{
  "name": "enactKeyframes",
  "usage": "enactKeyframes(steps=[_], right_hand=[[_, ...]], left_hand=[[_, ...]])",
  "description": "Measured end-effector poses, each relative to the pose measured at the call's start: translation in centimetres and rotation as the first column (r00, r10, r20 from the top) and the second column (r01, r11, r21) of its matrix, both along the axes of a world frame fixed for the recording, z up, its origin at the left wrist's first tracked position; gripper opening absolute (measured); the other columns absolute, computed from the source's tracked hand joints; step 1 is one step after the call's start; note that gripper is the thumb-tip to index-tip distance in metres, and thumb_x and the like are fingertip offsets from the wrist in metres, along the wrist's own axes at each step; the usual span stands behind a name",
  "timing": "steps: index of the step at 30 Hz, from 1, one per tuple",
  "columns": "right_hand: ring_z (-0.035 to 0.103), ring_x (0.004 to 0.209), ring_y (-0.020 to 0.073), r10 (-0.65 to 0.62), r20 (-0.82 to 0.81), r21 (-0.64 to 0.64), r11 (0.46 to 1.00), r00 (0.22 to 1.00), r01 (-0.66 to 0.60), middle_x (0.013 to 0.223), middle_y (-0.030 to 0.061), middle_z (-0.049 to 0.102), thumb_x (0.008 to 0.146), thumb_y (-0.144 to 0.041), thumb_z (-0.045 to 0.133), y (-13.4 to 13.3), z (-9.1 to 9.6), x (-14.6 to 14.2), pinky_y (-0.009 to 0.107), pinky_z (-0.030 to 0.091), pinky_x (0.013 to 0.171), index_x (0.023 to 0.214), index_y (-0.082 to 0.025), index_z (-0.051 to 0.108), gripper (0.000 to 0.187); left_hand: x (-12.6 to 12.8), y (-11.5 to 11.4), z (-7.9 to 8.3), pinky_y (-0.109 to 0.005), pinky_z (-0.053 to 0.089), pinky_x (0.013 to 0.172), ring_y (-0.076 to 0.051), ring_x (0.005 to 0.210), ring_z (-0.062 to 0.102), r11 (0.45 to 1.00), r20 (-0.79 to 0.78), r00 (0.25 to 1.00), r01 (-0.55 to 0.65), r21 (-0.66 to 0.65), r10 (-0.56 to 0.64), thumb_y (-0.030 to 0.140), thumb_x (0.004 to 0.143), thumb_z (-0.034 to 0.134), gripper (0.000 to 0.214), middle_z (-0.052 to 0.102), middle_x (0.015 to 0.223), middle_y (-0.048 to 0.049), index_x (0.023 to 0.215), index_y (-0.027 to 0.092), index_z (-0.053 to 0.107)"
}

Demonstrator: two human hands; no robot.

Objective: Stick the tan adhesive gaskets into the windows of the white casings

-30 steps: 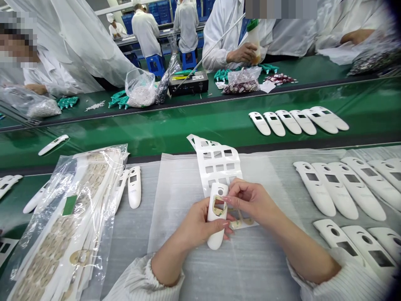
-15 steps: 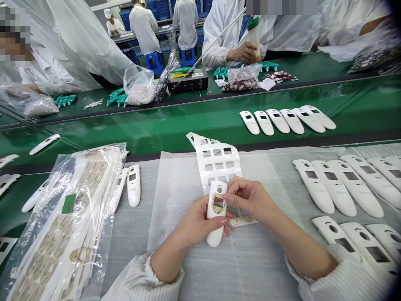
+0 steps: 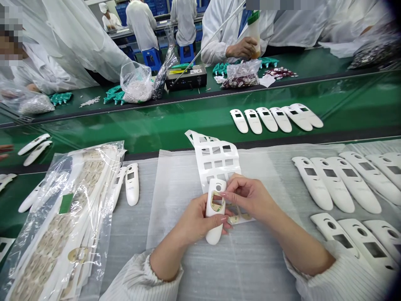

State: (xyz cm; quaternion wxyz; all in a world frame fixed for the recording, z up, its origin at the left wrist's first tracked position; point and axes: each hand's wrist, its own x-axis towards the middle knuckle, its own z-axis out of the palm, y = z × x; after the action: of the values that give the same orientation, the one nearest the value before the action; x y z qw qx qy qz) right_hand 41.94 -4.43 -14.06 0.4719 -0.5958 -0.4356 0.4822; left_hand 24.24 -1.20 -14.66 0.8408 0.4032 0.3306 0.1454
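My left hand (image 3: 196, 219) is wrapped round a white plastic housing (image 3: 214, 234) with a round hole and a rectangular window, its thumb across the front. A tan, oval-edged adhesive sticker (image 3: 216, 205) lies around the window. My right hand (image 3: 250, 196) is closed, thumb and index finger pinching at the sticker's upper right edge; the other fingers curl behind. Beneath both hands lies a white sticker sheet (image 3: 216, 156) with rows of rectangular cut-outs, partly hidden by them. A few tan stickers show on its lower part, near my fingertips.
White housings (image 3: 341, 179) lie in rows at right. A clear bag of sticker sheets (image 3: 72, 217) lies at left, with housings (image 3: 132, 184) beside it. More housings (image 3: 261, 120) rest on the green belt (image 3: 175, 121). Across it, a co-worker's hand (image 3: 242, 48) holds a green-capped bottle.
The row of housings on the green belt has shifted left. A second housing lies beside the one at far left, where another person's hand now shows. My hands hold nearly the same pose.
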Motion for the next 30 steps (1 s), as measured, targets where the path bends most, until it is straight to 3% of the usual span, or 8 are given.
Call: enactKeyframes(steps=[22,30], right_hand=[[0.057,0.067,0.0167,-0.013,0.093,0.049,0.999,0.996,0.008,0.072,0.0023,0.059,0.071,-0.042,0.075,-0.05,-0.09,-0.22,0.034,0.047,0.063,0.061,-0.02,0.061,0.028],[0.057,0.067,0.0169,-0.015,0.107,0.06,0.998,0.994,0.009,0.071,0.0025,0.059,0.072,-0.043,0.075,-0.12,-0.04,-0.29,0.034,0.046,0.063,0.061,-0.02,0.061,0.029]], left_hand=[[0.08,-0.06,-0.06,-0.031,0.058,0.065,-0.014,0.069,0.067,1.0,0.006,1.0,-0.002,0.016,0.001,0.026,0.074,0.079,0.042,0.069,0.092,-0.0049,0.107,0.014,0.056],[0.17,-0.13,0.37,-0.027,0.058,0.062,-0.014,0.066,0.068,0.999,-0.011,0.999,-0.039,0.009,0.039,0.036,0.074,0.08,0.043,0.071,0.088,-0.0044,0.105,0.015,0.06]])
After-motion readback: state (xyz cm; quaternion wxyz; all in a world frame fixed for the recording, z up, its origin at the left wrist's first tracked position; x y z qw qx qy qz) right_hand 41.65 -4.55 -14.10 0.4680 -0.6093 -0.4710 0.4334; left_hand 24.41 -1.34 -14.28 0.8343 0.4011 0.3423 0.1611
